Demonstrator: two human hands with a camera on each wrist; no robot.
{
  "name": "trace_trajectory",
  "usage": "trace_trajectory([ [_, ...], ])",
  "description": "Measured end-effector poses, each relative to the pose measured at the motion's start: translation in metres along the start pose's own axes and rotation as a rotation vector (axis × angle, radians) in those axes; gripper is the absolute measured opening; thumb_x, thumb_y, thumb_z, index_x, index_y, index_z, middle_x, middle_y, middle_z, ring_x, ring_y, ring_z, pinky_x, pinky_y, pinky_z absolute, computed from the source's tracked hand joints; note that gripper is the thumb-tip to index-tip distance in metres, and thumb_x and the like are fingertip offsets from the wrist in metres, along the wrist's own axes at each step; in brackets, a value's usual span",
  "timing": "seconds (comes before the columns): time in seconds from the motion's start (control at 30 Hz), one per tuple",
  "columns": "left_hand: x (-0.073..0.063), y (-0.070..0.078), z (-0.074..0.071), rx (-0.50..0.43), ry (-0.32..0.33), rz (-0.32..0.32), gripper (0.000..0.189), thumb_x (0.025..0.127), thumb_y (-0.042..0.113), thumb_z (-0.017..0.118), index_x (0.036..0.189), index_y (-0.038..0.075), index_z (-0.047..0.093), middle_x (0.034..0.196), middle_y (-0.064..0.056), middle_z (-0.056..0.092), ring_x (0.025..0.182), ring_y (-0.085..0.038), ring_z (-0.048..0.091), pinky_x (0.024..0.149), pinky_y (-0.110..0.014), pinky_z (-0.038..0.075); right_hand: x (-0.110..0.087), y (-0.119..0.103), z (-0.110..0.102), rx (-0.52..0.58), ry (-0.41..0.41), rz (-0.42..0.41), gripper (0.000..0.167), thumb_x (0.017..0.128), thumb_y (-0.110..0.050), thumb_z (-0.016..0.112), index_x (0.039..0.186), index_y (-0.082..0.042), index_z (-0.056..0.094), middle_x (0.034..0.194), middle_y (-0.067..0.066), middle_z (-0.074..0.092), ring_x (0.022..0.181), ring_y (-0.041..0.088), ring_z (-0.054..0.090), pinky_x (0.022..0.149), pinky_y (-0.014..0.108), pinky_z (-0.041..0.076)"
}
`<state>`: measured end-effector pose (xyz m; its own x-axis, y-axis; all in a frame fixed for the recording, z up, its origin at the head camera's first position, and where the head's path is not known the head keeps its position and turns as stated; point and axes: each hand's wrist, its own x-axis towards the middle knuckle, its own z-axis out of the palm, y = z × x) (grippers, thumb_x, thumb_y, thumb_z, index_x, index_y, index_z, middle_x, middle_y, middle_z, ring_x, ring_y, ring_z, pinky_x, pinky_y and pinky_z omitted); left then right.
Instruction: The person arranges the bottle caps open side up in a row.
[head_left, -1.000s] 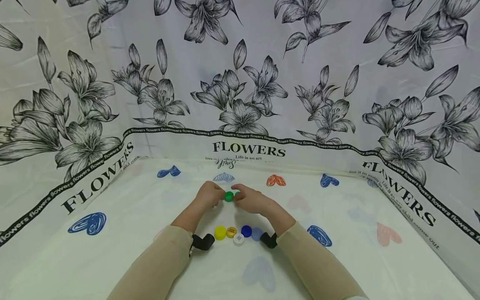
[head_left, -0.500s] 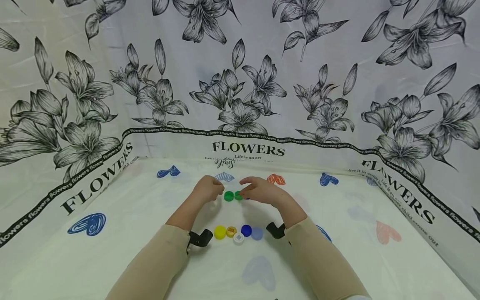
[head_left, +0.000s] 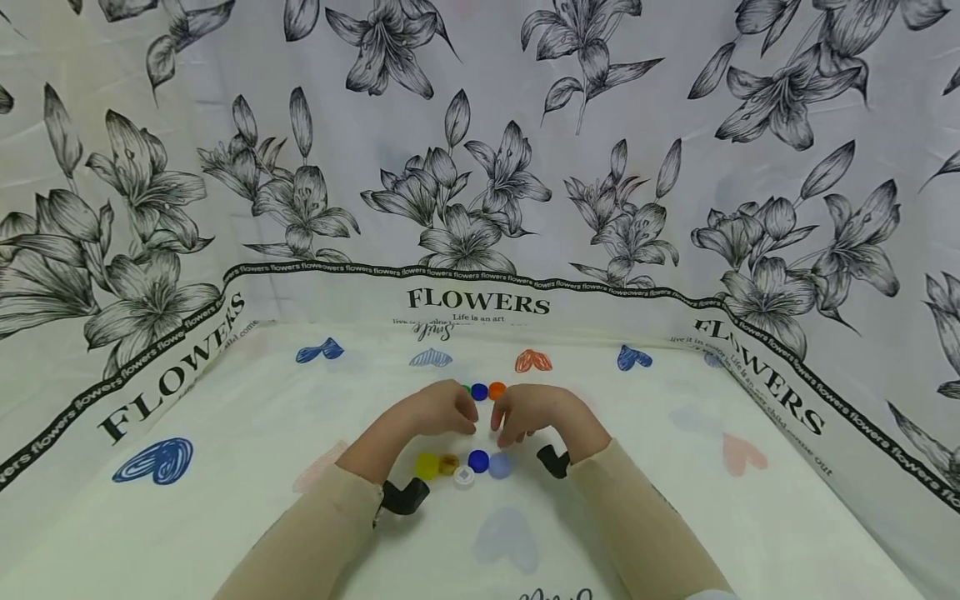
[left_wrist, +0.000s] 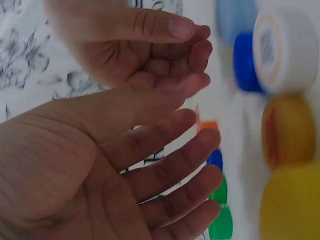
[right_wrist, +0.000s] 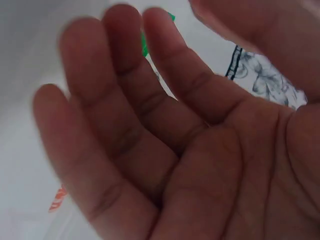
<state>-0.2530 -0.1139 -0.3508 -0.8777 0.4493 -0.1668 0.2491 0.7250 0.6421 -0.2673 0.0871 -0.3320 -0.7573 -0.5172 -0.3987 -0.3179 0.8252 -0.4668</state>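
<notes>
My left hand [head_left: 442,408] hovers with loosely bent, spread fingers and an empty palm, between two groups of plastic bottle caps. Facing it, my right hand [head_left: 543,410] hangs with relaxed fingers pointing down; its palm holds nothing in the right wrist view. Behind the hands, a blue cap [head_left: 479,392] and an orange cap [head_left: 497,390] stand in a row with green caps [left_wrist: 220,222], largely hidden by my left hand in the head view. Nearer lie a yellow cap [head_left: 427,466], a gold cap [head_left: 448,464], a white cap [head_left: 464,477], another blue cap [head_left: 478,461] and a light blue cap [head_left: 499,465].
A pale cloth [head_left: 255,400] printed with hearts covers the table. Behind and at both sides rises a white curtain [head_left: 480,300] with black flower drawings. Black wrist mounts [head_left: 405,497] jut inward from both sleeves, beside the nearer caps.
Both hands have drawn back from the far row toward the nearer caps. The right hand has come off the row, leaving its blue and orange caps visible. The head view has turned slightly right.
</notes>
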Motion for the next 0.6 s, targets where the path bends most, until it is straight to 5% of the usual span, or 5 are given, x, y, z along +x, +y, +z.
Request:
trace_trajectory([
  [0.2,-0.003,0.011,0.032,0.109,-0.132,0.001,0.022,0.082,0.017,0.086,0.101,0.012,0.074,0.09,0.005,0.067,0.082,-0.015,0.062,0.079,-0.035,0.053,-0.006,-0.003,0.019,-0.155,-0.096,0.096,0.018,0.082,-0.022,0.087,0.087,-0.015,0.071,0.076,-0.002,0.064,0.073,0.015,0.06,0.075,0.035,0.053],
  [0.37,-0.004,0.016,0.048,0.196,-0.101,0.044,0.022,0.077,0.014,0.088,0.092,0.015,0.071,0.081,0.006,0.064,0.073,-0.014,0.059,0.068,-0.031,0.052,-0.005,-0.01,0.033,-0.258,-0.1,0.113,0.033,0.076,-0.026,0.091,0.067,-0.012,0.063,0.061,-0.003,0.051,0.062,0.012,0.052,0.061,0.028,0.044],
  [0.6,0.002,0.019,0.046,0.17,-0.074,0.02,0.02,0.079,0.016,0.087,0.093,0.014,0.073,0.081,0.005,0.065,0.074,-0.016,0.059,0.069,-0.033,0.051,-0.009,-0.009,0.026,-0.241,-0.055,0.108,0.025,0.078,-0.02,0.09,0.074,-0.012,0.067,0.067,-0.002,0.058,0.066,0.014,0.054,0.065,0.031,0.048],
])
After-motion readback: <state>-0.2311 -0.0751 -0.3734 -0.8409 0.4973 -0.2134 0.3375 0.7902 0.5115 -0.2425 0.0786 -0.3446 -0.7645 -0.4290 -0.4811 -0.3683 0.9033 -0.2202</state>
